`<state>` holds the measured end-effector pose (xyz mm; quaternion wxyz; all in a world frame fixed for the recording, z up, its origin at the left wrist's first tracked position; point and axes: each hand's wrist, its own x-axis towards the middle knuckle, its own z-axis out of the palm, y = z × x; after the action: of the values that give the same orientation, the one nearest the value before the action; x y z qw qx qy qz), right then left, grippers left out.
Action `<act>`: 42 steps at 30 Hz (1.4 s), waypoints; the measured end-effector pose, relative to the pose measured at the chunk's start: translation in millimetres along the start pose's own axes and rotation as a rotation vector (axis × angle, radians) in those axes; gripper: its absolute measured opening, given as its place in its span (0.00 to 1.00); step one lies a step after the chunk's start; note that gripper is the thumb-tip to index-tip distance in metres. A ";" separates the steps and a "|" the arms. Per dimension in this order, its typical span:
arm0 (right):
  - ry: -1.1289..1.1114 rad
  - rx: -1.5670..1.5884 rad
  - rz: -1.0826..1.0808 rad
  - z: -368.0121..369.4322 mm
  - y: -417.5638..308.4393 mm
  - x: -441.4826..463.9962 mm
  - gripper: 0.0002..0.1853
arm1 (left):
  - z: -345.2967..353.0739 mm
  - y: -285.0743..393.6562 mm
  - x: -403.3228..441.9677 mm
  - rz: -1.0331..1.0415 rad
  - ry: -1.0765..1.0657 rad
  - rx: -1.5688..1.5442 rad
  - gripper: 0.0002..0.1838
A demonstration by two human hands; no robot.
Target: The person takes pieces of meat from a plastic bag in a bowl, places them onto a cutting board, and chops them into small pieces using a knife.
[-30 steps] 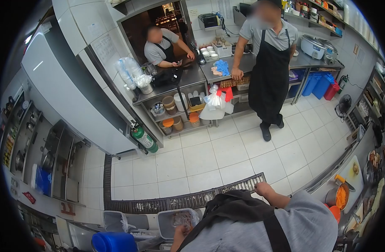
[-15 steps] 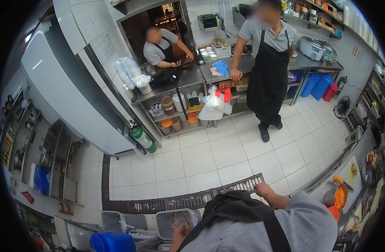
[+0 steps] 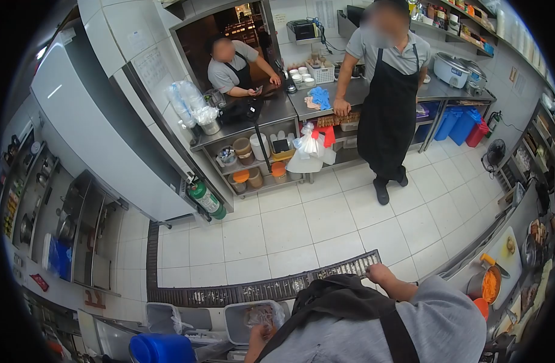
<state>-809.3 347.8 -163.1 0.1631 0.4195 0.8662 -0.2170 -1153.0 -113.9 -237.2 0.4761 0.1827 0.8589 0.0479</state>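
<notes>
My left hand (image 3: pixel 262 333) reaches into a grey plastic bin (image 3: pixel 232 320) at the bottom of the view. Its fingers are closed on a clear plastic bag (image 3: pixel 264 316) with brownish-pink contents I cannot identify. Out to the right, my right hand (image 3: pixel 379 274) appears over the end of the floor drain grate (image 3: pixel 326 272). Its fingers look curled in, and whatever they may hold is hidden. My dark apron (image 3: pixel 332 296) covers the space between both hands.
Other bins (image 3: pixel 162 316) and a blue container (image 3: pixel 162 349) stand left of my left hand. To the right, a counter holds a cutting board (image 3: pixel 509 254) with a knife, and a pot of shredded orange food (image 3: pixel 489 285). Two people (image 3: pixel 389 91) are at the far counter.
My hands keep nearly the same positions. The view has shifted very slightly, and the person standing at the far counter has turned their head a little.
</notes>
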 end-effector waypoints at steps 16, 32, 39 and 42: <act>-0.008 -0.031 -0.038 4.4 -1.5 12.1 0.14 | 1.1 -5.5 4.5 -0.039 0.031 -0.123 0.23; -0.017 -0.014 -0.049 -1.1 -3.7 15.4 0.14 | -6.2 5.9 -22.1 -0.102 0.039 -0.218 0.20; -0.034 -0.024 -0.056 -11.6 -7.0 11.1 0.14 | -9.6 12.1 -31.2 0.055 0.074 -0.189 0.19; -0.043 -0.029 -0.039 -9.9 -5.8 12.3 0.14 | -3.7 0.1 -4.5 -0.045 0.021 -0.184 0.19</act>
<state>-822.3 357.7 -159.0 0.1833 0.3954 0.8736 -0.2165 -1153.8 -115.0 -231.5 0.4829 0.1183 0.8596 0.1179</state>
